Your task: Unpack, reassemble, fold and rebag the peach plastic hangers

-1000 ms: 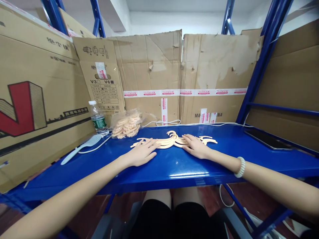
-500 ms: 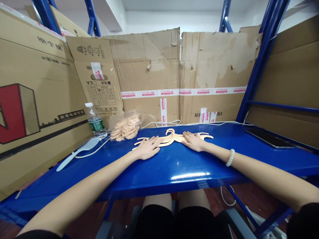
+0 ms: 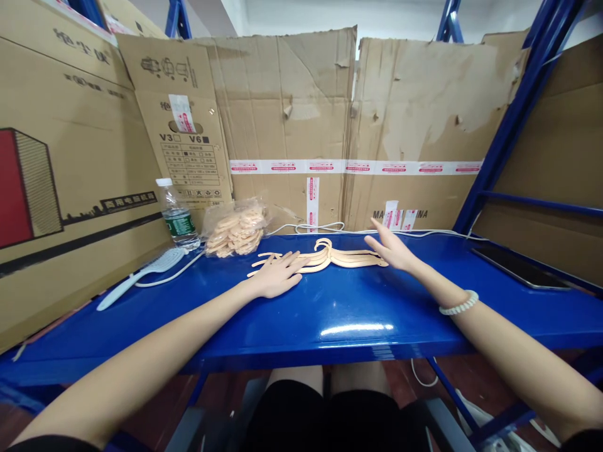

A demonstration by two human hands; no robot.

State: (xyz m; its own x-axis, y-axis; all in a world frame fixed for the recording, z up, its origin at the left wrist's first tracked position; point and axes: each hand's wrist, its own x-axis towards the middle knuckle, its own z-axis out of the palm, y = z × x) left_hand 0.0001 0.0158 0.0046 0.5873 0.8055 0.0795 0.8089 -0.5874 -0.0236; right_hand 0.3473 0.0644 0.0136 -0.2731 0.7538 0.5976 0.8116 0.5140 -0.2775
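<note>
Several pale peach hangers (image 3: 353, 258) lie stacked on the blue tabletop, their hooks bunched together at the far middle. My left hand (image 3: 277, 275) rests flat on the left arms of the stack, fingers spread, covering part of them. Just above the right end of the hangers is my right hand (image 3: 393, 248), raised off them with its fingers apart and nothing in it. A clear plastic bag (image 3: 237, 227) full of small peach pieces sits behind my left hand.
A water bottle (image 3: 177, 216) and a pale blue hairbrush (image 3: 141, 276) are on the left. A dark phone (image 3: 521, 267) lies at the right. White cable (image 3: 306, 227) runs along the back, before cardboard walls (image 3: 282, 107). Blue shelf posts (image 3: 518, 113) frame the sides.
My right hand has lifted off the right arms of the hangers and moved slightly right, uncovering them. My left hand stays on the stack. The view has shifted slightly.
</note>
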